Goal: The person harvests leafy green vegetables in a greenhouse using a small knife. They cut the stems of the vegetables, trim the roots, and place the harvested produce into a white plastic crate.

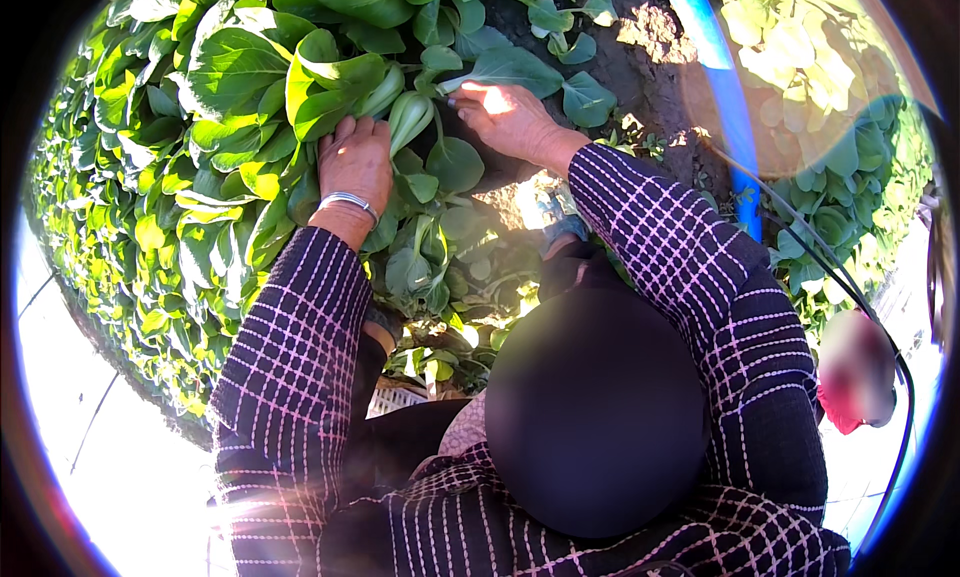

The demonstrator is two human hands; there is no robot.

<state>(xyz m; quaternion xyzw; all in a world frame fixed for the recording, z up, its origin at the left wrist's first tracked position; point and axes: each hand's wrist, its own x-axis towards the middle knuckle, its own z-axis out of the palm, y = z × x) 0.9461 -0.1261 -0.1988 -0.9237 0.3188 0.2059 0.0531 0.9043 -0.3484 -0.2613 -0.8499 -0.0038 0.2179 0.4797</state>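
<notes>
My left hand [354,164], with a silver bangle [349,200] at the wrist, is closed around the base of a bok choy plant [337,81]. Its fingertips are hidden among the stalks. The pale, swollen base of another bok choy [411,119] lies against that hand's right side. To the right, my right hand [504,117] has its fingers drawn together at the stalk of a broad bok choy leaf [514,70]. The stalk's whitish end points left, towards the plants. Something small and grey shows at the right fingertips, too unclear to name.
Dense bok choy [172,224] fills the left side. Loose leaves [420,265] lie below my hands, near my shoes. A blue hose or pipe [731,119] crosses the soil [652,74] at right. A white plastic crate [394,399] shows low down, and a dark cable [840,269] runs at far right.
</notes>
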